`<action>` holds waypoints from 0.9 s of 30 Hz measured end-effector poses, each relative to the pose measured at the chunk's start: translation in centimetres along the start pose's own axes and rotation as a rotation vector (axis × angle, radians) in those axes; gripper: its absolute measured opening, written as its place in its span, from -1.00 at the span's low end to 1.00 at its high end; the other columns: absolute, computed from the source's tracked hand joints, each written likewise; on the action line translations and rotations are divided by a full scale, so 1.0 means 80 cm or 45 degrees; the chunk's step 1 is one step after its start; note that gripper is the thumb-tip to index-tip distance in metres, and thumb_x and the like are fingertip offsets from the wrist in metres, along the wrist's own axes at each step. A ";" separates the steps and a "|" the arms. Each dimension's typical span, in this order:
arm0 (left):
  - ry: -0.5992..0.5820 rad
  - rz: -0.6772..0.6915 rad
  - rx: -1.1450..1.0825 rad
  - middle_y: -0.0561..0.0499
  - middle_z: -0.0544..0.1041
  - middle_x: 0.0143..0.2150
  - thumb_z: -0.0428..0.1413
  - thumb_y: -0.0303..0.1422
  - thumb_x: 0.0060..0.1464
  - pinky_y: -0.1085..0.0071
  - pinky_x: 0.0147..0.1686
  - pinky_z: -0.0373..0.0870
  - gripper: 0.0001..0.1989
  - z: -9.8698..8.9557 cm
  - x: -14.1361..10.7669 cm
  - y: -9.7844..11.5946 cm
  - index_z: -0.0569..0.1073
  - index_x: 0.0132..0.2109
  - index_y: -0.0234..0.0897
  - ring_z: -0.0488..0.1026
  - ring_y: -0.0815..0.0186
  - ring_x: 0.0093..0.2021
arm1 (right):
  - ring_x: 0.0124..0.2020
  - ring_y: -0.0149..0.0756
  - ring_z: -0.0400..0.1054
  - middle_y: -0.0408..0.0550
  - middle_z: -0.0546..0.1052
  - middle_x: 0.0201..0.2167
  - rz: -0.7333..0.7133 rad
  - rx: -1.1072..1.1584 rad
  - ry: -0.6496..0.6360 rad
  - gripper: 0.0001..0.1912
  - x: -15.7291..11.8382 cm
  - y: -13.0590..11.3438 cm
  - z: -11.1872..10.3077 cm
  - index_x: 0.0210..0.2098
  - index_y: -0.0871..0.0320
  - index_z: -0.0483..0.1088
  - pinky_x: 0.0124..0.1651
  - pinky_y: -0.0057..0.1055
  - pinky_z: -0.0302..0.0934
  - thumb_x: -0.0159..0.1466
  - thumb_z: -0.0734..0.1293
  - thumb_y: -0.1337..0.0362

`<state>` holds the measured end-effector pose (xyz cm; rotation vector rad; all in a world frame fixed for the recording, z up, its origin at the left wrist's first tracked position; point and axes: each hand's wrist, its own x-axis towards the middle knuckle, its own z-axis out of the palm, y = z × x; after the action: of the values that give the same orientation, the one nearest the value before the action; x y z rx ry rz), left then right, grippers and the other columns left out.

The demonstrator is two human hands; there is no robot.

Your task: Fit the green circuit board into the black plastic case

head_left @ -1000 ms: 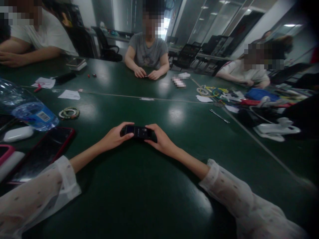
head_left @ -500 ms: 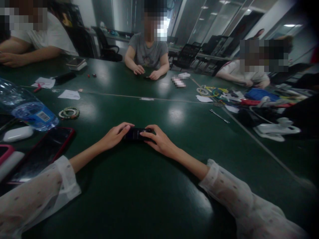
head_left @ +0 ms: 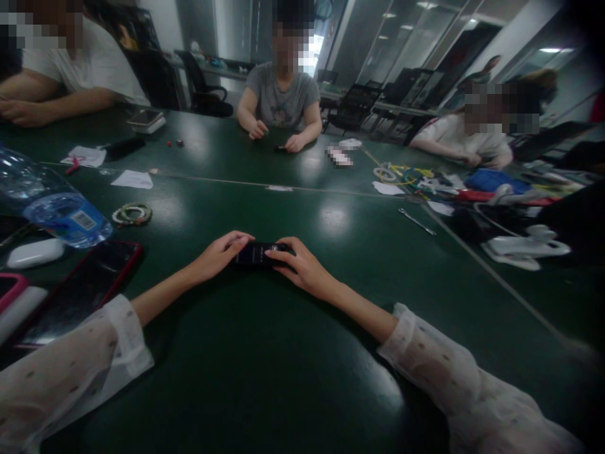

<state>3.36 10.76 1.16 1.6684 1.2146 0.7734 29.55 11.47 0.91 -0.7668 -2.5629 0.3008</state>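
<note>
Dark device (head_left: 254,255): ends partly covered by the left grip (head_left: 221,255) and right grip (head_left: 305,266); screen characters too small to read. Bottle (head_left: 51,205): upper end cut off by the left edge; label print illegible. Red-edged phone (head_left: 85,284): partly hidden behind the left sleeve (head_left: 70,372), itself cropped by the frame. Small object (head_left: 280,149) at the hand of the person opposite (head_left: 283,101): too small to identify. Cable heap (head_left: 418,181): blurred, individual items indistinct.

Glossy tabletop (head_left: 265,366); sheer cloth sleeve (head_left: 75,372); device (head_left: 255,255) perhaps plastic.
</note>
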 end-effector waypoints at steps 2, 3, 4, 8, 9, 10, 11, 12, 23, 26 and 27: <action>0.002 0.003 0.005 -0.09 0.45 0.02 -0.13 0.00 0.24 0.30 -0.18 0.42 -0.53 0.000 0.001 -0.001 0.39 0.09 -0.17 0.43 0.17 -0.08 | 0.05 -0.13 0.23 0.06 0.20 0.10 -0.002 0.001 -0.001 -0.52 0.000 0.000 0.000 0.20 -0.10 0.10 0.00 -0.07 0.33 0.33 0.24 0.31; 0.007 0.008 0.015 -0.09 0.45 0.02 -0.13 0.00 0.24 0.30 -0.19 0.42 -0.53 0.000 0.001 -0.002 0.39 0.09 -0.17 0.43 0.17 -0.09 | 0.05 -0.13 0.23 0.06 0.20 0.09 -0.003 0.004 0.002 -0.52 0.000 0.000 0.000 0.20 -0.10 0.10 -0.01 -0.06 0.33 0.33 0.24 0.31; 0.010 0.012 0.026 -0.10 0.45 0.02 -0.13 0.00 0.24 0.30 -0.20 0.42 -0.53 0.000 0.001 -0.002 0.39 0.09 -0.17 0.43 0.17 -0.09 | 0.05 -0.13 0.23 0.05 0.21 0.09 -0.004 0.007 0.004 -0.52 0.000 0.000 0.000 0.20 -0.11 0.10 -0.01 -0.06 0.33 0.33 0.24 0.31; 0.024 0.008 0.049 -0.09 0.46 0.01 -0.14 0.01 0.24 0.28 -0.17 0.42 -0.52 0.000 0.001 -0.002 0.39 0.08 -0.16 0.42 0.15 -0.06 | 0.05 -0.13 0.23 0.05 0.21 0.10 0.005 0.009 0.003 -0.52 0.001 -0.001 -0.001 0.20 -0.13 0.10 -0.01 -0.05 0.33 0.33 0.23 0.32; 0.023 0.004 0.051 -0.09 0.46 0.01 -0.14 0.02 0.24 0.27 -0.16 0.42 -0.52 0.000 0.001 -0.002 0.39 0.08 -0.16 0.42 0.15 -0.06 | 0.06 -0.12 0.23 0.05 0.21 0.10 0.007 0.009 0.002 -0.51 0.001 -0.001 -0.001 0.20 -0.13 0.09 -0.01 -0.05 0.33 0.33 0.23 0.32; 0.022 0.002 0.054 -0.09 0.45 0.02 -0.14 0.02 0.24 0.26 -0.15 0.42 -0.52 0.000 0.000 -0.002 0.39 0.08 -0.16 0.42 0.14 -0.06 | 0.06 -0.12 0.23 0.05 0.20 0.11 0.006 0.008 0.002 -0.51 0.001 -0.001 -0.001 0.20 -0.13 0.09 -0.01 -0.05 0.34 0.33 0.23 0.32; 0.020 0.002 0.059 -0.09 0.45 0.02 -0.15 0.02 0.24 0.25 -0.14 0.42 -0.51 0.000 0.000 -0.003 0.38 0.09 -0.16 0.42 0.14 -0.05 | 0.06 -0.12 0.23 0.05 0.20 0.11 0.005 0.007 0.004 -0.52 0.001 -0.001 -0.001 0.20 -0.12 0.09 -0.01 -0.05 0.33 0.33 0.23 0.31; 0.017 0.004 0.065 -0.09 0.45 0.02 -0.15 0.02 0.24 0.24 -0.13 0.41 -0.51 0.000 0.000 -0.003 0.38 0.09 -0.16 0.42 0.14 -0.05 | 0.06 -0.12 0.23 0.06 0.20 0.11 0.004 0.007 0.002 -0.52 0.001 -0.001 -0.001 0.20 -0.11 0.09 -0.01 -0.05 0.33 0.33 0.23 0.31; 0.061 0.054 0.153 -0.15 0.42 0.07 -0.16 0.00 0.26 0.26 -0.16 0.41 -0.49 0.000 -0.005 -0.002 0.28 0.18 -0.18 0.43 0.14 -0.06 | 0.06 -0.12 0.25 0.06 0.23 0.10 0.068 0.059 0.011 -0.49 0.004 0.001 0.003 0.22 -0.10 0.08 0.00 -0.04 0.34 0.32 0.25 0.28; 0.047 0.113 0.143 -0.17 0.38 0.13 -0.04 -0.01 0.21 0.20 -0.08 0.40 -0.47 0.000 -0.004 -0.003 0.22 0.21 -0.19 0.42 0.11 0.00 | 0.05 -0.13 0.27 0.07 0.23 0.10 0.082 0.087 0.012 -0.49 0.004 0.002 0.003 0.23 -0.08 0.08 0.01 -0.05 0.34 0.32 0.25 0.29; 0.040 0.125 0.148 -0.17 0.37 0.14 0.03 -0.02 0.16 0.18 -0.06 0.40 -0.43 0.001 -0.004 -0.004 0.20 0.22 -0.18 0.42 0.09 0.02 | 0.04 -0.13 0.27 0.07 0.24 0.09 0.090 0.099 0.019 -0.48 0.004 0.002 0.003 0.23 -0.08 0.08 0.00 -0.06 0.35 0.32 0.26 0.29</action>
<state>3.22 10.50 0.87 1.8283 1.2266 0.8046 29.26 11.79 0.75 -0.8284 -2.4982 0.4128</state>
